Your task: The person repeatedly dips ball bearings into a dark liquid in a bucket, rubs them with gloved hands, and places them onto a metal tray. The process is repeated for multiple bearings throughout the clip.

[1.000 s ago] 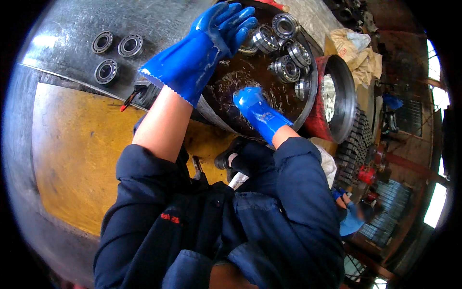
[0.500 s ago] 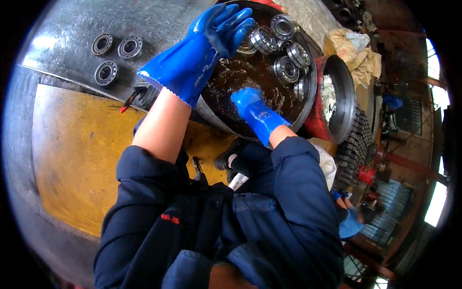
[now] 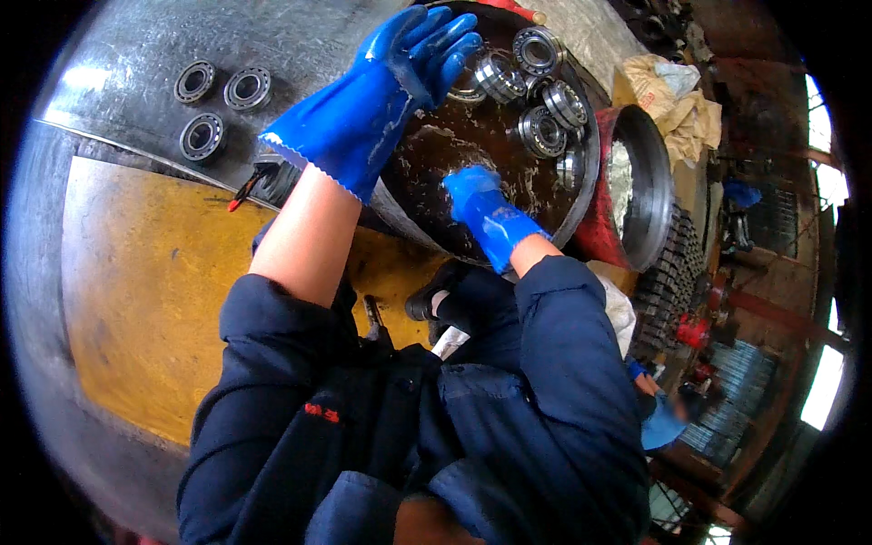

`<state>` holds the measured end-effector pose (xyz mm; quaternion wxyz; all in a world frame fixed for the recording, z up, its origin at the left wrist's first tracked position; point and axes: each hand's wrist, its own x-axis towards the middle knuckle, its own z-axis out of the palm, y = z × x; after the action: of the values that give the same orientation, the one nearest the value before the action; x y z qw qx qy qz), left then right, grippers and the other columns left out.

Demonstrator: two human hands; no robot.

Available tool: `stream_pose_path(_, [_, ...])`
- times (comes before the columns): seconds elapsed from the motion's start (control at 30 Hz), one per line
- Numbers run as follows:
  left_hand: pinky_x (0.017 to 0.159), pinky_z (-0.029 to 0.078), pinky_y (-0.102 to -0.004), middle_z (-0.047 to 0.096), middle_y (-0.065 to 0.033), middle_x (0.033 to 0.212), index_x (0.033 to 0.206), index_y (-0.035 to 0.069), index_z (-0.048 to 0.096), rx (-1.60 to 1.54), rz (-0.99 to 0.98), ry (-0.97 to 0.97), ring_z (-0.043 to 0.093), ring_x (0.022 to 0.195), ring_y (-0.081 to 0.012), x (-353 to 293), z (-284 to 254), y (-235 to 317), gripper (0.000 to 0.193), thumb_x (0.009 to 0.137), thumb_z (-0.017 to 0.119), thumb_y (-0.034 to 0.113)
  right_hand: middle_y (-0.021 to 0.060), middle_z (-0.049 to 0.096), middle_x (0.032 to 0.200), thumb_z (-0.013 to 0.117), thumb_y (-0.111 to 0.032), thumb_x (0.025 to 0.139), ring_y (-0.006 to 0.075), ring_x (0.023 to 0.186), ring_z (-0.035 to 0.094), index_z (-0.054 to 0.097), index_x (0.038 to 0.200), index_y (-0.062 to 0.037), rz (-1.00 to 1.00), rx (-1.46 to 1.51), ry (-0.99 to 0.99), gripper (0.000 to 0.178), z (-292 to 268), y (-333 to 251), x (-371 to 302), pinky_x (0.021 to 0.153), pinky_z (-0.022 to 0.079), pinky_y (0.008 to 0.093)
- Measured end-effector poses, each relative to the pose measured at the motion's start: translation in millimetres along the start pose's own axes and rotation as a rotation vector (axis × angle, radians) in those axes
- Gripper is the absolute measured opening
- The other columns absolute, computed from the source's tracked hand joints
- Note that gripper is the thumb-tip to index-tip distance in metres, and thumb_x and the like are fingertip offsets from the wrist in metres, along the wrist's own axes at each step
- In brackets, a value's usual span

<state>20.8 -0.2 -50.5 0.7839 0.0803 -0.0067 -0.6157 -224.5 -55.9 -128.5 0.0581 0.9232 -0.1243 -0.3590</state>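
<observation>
A wide round metal tub (image 3: 586, 195) with dark brown, foamy liquid lies in front of me. My right hand (image 3: 476, 193), in a blue rubber glove, is low over the liquid near the tub's close side. Its fingers are curled, and whatever they may hold is hidden. Above the tub's left side my left hand (image 3: 422, 53), gloved alike, has its fingers stretched out and holds nothing. Several roller bearings (image 3: 501, 76) are piled in the tub's far right part. Three more bearings (image 3: 216, 136) rest on the grey metal surface (image 3: 300, 45) at left.
A red-sided cylinder (image 3: 656, 195) stands right of the tub, with pale sacks (image 3: 672, 104) behind. A red-handled tool (image 3: 242, 193) lies by the yellow plate (image 3: 145, 291). A red handle (image 3: 518, 11) crosses the tub's far rim. Another person (image 3: 665, 425) is at lower right.
My right hand has shifted slightly to the right over the liquid. The left hand stays in place, with its fingers still spread.
</observation>
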Motion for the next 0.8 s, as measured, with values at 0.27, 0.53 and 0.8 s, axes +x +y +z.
stream_pose_path(0.27, [0.108, 0.051, -0.0324, 0.049, -0.0104, 0.157, 0.154, 0.011, 0.045, 0.098, 0.053, 0.053, 0.050, 0.142, -0.0244, -13.7, 25.1, -13.3, 0.054, 0.112, 0.020, 0.036, 0.0199, 0.074, 0.115, 0.072, -0.030, 0.080, 0.0394, 0.107, 0.071, 0.078, 0.113, -0.0117, 0.346, 0.467, 0.130, 0.038, 20.0, -5.1, 1.4, 0.089, 0.057, 0.0500])
stream_pose_path(0.53, [0.110, 0.049, -0.0336, 0.049, -0.0098, 0.157, 0.154, 0.012, 0.045, 0.059, 0.007, 0.117, 0.050, 0.143, -0.0232, -9.4, 28.8, -8.2, 0.054, 0.112, 0.020, 0.035, 0.0184, 0.076, 0.110, 0.075, -0.025, 0.080, 0.0377, 0.103, 0.073, 0.081, 0.100, -0.0123, 0.295, 0.284, 0.111, 0.025, 5.1, -3.9, -5.2, 0.085, 0.058, 0.0515])
stream_pose_path(0.8, [0.112, 0.047, -0.0348, 0.050, -0.0092, 0.157, 0.154, 0.013, 0.045, 0.083, -0.015, 0.244, 0.049, 0.143, -0.0221, -13.2, 49.9, -12.4, 0.053, 0.112, 0.021, 0.034, 0.0120, 0.077, 0.112, 0.067, -0.019, 0.091, 0.0323, 0.105, 0.074, 0.079, 0.108, -0.0132, 0.327, 0.082, -0.051, 0.021, -5.5, -1.8, 19.2, 0.081, 0.056, 0.0590])
